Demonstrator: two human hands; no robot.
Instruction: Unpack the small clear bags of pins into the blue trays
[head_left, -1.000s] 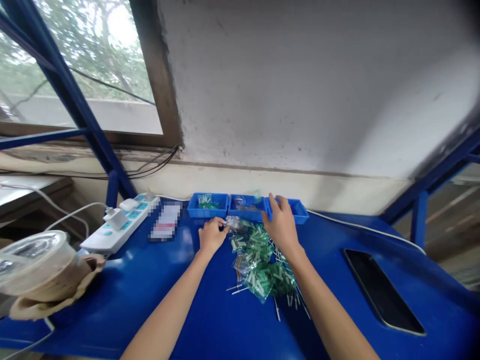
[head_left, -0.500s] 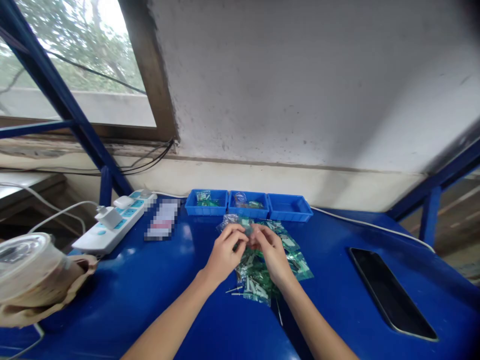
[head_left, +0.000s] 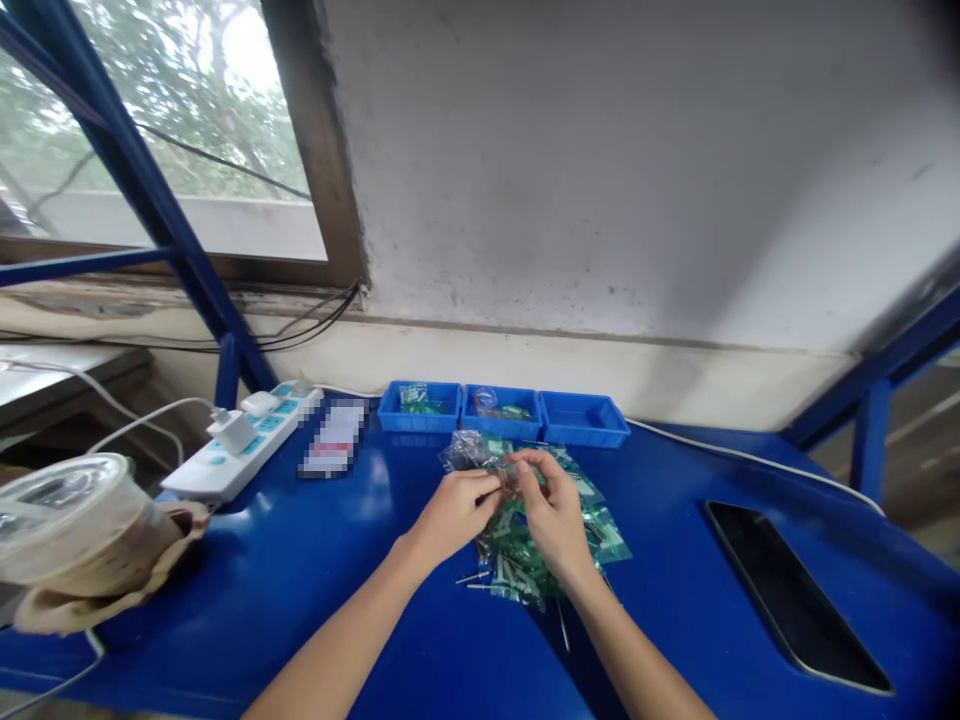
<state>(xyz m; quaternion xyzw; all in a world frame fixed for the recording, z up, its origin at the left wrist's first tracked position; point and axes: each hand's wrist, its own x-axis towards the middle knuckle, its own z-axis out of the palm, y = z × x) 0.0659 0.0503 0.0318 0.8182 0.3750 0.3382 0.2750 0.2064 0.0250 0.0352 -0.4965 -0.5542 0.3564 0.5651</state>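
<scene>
Over a pile of small green-and-clear plastic bags (head_left: 517, 575), both my hands meet at a small clear plastic bag (head_left: 510, 480). My left hand (head_left: 461, 510) is closed, thumb and fingers pinching its left side. Curled fingers of my right hand (head_left: 551, 500) grip it from the right, and they partly cover it. What is inside it is too small to make out. Some bags in the pile contain pale, slim parts. Thin metal pins (head_left: 474, 578) lie loose at the pile's left front edge, and another long pin (head_left: 563, 625) lies nearer me.
Three blue trays (head_left: 501, 426) stand in a row behind the pile; the left and middle ones hold small bags. A dark phone (head_left: 795, 595) lies at the right. On the left are a power strip (head_left: 247, 450), a blurred-out phone-like object (head_left: 335, 440) and a lidded cup (head_left: 82, 530).
My left fingers have closed into a tighter pinch, and my right hand has turned slightly with its fingers more curled. The whole view has shifted a little.
</scene>
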